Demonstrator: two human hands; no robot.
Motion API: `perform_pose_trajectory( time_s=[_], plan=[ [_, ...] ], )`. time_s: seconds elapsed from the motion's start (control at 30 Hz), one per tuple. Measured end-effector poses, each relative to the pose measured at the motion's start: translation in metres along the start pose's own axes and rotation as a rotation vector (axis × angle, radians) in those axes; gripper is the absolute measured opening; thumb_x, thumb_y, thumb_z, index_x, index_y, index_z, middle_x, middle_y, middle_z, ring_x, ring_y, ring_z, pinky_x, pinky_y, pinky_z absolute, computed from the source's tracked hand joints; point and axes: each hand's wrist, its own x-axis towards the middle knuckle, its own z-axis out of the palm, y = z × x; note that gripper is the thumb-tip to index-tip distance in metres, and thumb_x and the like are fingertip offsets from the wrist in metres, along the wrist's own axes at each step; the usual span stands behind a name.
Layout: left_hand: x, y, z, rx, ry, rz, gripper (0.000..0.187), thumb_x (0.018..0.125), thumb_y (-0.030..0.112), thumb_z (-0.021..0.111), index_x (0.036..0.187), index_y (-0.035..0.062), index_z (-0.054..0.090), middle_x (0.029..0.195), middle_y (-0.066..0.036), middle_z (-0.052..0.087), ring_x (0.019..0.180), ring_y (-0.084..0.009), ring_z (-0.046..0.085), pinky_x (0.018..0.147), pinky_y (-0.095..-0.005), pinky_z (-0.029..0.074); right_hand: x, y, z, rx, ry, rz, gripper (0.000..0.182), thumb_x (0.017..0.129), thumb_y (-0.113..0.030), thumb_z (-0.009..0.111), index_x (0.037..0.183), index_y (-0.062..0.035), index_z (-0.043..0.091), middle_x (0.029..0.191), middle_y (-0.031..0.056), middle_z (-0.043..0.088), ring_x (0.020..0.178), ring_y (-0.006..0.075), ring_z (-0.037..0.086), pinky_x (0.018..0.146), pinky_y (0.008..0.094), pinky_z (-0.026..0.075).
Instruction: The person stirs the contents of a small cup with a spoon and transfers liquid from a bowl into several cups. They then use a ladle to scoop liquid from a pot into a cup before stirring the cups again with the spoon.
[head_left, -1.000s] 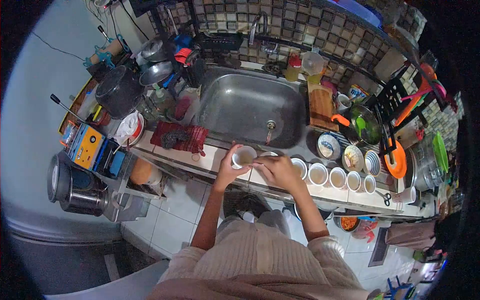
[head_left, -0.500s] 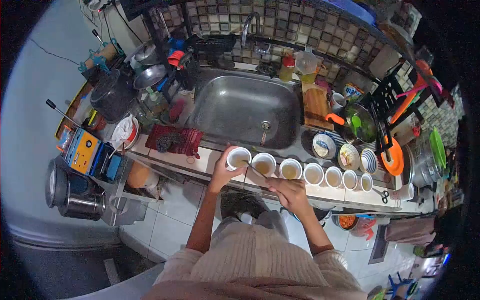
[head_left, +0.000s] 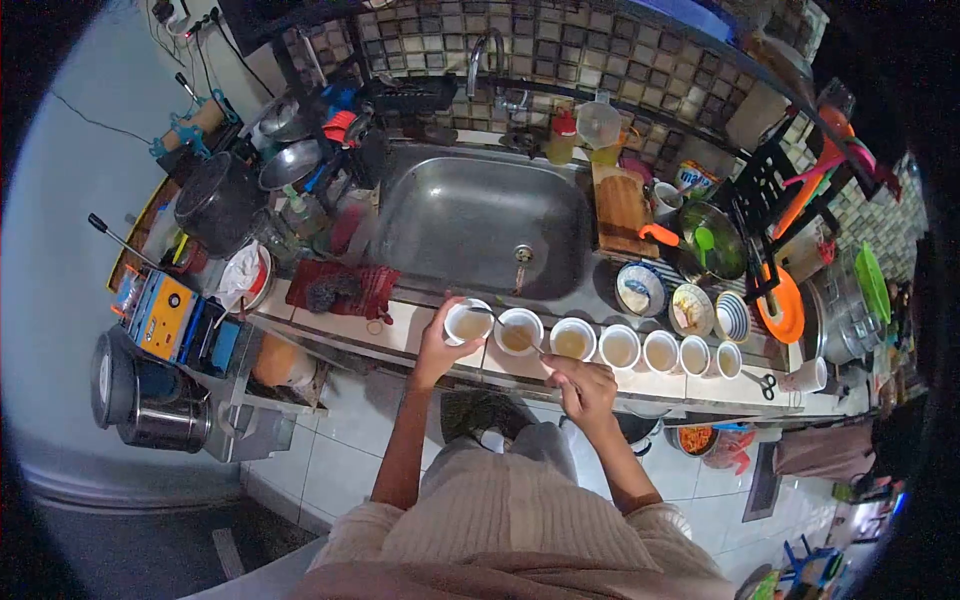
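My left hand point(head_left: 437, 348) is wrapped round the near left side of a white cup point(head_left: 468, 334) of pale yellowish liquid, the leftmost in a row along the counter's front edge. In my right hand point(head_left: 586, 388) is a spoon point(head_left: 518, 333), its thin handle gripped between thumb and fingers. The spoon slants across the second cup point(head_left: 520, 343), and its far end lies over the leftmost cup near the back rim. To the right stand several more cups, including a third cup point(head_left: 574, 344), all part-filled with similar liquid.
Behind the cups is a steel sink point(head_left: 440, 270), with a red cloth point(head_left: 375, 290) at its left. Small bowls point(head_left: 690, 310), a cutting board point(head_left: 625, 205), a pan point(head_left: 720, 250) and an orange plate point(head_left: 785, 310) crowd the right side. Scissors point(head_left: 767, 385) lie by the row's right end.
The spoon's far end has shifted from inside the leftmost cup toward its back rim. My left hand keeps its hold on that cup. The whole view has shifted slightly.
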Motion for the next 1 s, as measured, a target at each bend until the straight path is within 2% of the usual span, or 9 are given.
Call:
perform_pose_trajectory(
  time_s=[0.13, 0.23, 0.33, 0.47, 0.5, 0.6, 0.7, 0.8, 1.0],
  plan=[
    [0.000, 0.006, 0.002, -0.040, -0.008, -0.058, 0.065, 0.064, 0.003, 0.076, 0.121, 0.0042, 0.043, 0.112, -0.006, 0.053, 0.106, -0.0146, 0.050, 0.090, -0.0284, 0.040, 0.002, -0.002, -0.004, -0.093, -0.027, 0.046, 0.012, 0.080, -0.002, 0.055, 0.088, 0.0006, 0.065, 0.070, 0.0099, 0.066, 0.056, 0.0151, 0.064, 0.055, 0.0238, 0.049],
    [-0.002, 0.001, 0.000, -0.025, -0.015, -0.055, 0.066, 0.064, 0.002, 0.075, 0.122, 0.0022, 0.042, 0.112, -0.007, 0.052, 0.106, -0.0145, 0.049, 0.090, -0.0288, 0.040, -0.010, -0.007, -0.004, 0.289, 0.226, 0.310, 0.023, 0.093, -0.011, 0.044, 0.095, 0.0058, 0.060, 0.079, 0.0147, 0.066, 0.059, 0.0149, 0.063, 0.052, 0.0229, 0.048],
    [-0.001, -0.004, -0.001, 0.027, -0.019, -0.035, 0.068, 0.064, 0.003, 0.076, 0.123, 0.0003, 0.042, 0.115, -0.008, 0.052, 0.107, -0.0156, 0.049, 0.092, -0.0302, 0.040, -0.015, -0.001, -0.015, 0.304, 0.356, 0.366, 0.024, 0.094, -0.012, 0.042, 0.098, 0.0057, 0.058, 0.082, 0.0149, 0.066, 0.059, 0.0148, 0.062, 0.051, 0.0230, 0.047],
    [0.001, 0.011, -0.011, 0.526, -0.037, -0.015, 0.078, 0.063, 0.013, 0.076, 0.130, 0.0006, 0.038, 0.126, -0.017, 0.047, 0.122, -0.0270, 0.040, 0.101, -0.0382, 0.031, -0.023, 0.003, -0.051, 0.334, 0.583, 0.518, 0.027, 0.095, -0.017, 0.041, 0.094, 0.0052, 0.056, 0.080, 0.0155, 0.065, 0.056, 0.0151, 0.061, 0.048, 0.0220, 0.044],
    [0.001, 0.020, -0.009, 0.524, -0.057, -0.011, 0.078, 0.063, 0.013, 0.076, 0.130, 0.0006, 0.038, 0.126, -0.017, 0.047, 0.122, -0.0270, 0.040, 0.101, -0.0382, 0.031, -0.027, 0.006, -0.063, 0.359, 0.670, 0.538, 0.028, 0.095, -0.020, 0.040, 0.093, 0.0039, 0.054, 0.078, 0.0152, 0.065, 0.055, 0.0153, 0.060, 0.045, 0.0222, 0.042],
    [-0.004, 0.025, -0.010, 0.381, 0.042, -0.072, 0.078, 0.065, 0.017, 0.075, 0.132, 0.0021, 0.037, 0.131, -0.018, 0.043, 0.127, -0.0294, 0.034, 0.105, -0.0402, 0.024, -0.033, 0.008, -0.111, 0.352, 0.943, 0.579, 0.028, 0.095, -0.023, 0.042, 0.092, 0.0028, 0.053, 0.071, 0.0137, 0.063, 0.050, 0.0159, 0.058, 0.044, 0.0230, 0.043],
    [-0.005, 0.019, -0.019, 0.440, 0.189, 0.093, 0.068, 0.074, 0.020, 0.069, 0.132, 0.0027, 0.037, 0.133, -0.016, 0.042, 0.126, -0.0288, 0.034, 0.104, -0.0413, 0.024, -0.046, 0.022, -0.162, 0.282, 1.162, 0.495, 0.025, 0.094, -0.025, 0.044, 0.089, -0.0017, 0.052, 0.070, 0.0153, 0.062, 0.045, 0.0147, 0.055, 0.038, 0.0217, 0.039],
    [-0.004, 0.043, -0.015, 0.613, 0.353, -0.036, 0.057, 0.082, 0.021, 0.062, 0.130, 0.0021, 0.038, 0.131, -0.014, 0.044, 0.125, -0.0273, 0.036, 0.102, -0.0416, 0.026, -0.053, 0.038, -0.205, 0.191, 1.314, 0.427, 0.024, 0.094, -0.025, 0.045, 0.087, -0.0028, 0.049, 0.065, 0.0120, 0.060, 0.046, 0.0146, 0.055, 0.037, 0.0217, 0.039],
    [0.001, 0.060, 0.003, 0.573, 0.656, 0.041, 0.044, 0.089, 0.019, 0.054, 0.126, -0.0020, 0.041, 0.126, -0.015, 0.047, 0.118, -0.0258, 0.042, 0.099, -0.0376, 0.030, -0.054, 0.076, -0.275, 0.147, 1.338, 0.375, 0.023, 0.094, -0.025, 0.046, 0.086, -0.0031, 0.047, 0.063, 0.0061, 0.052, 0.046, 0.0138, 0.053, 0.036, 0.0222, 0.041]
  ],
)
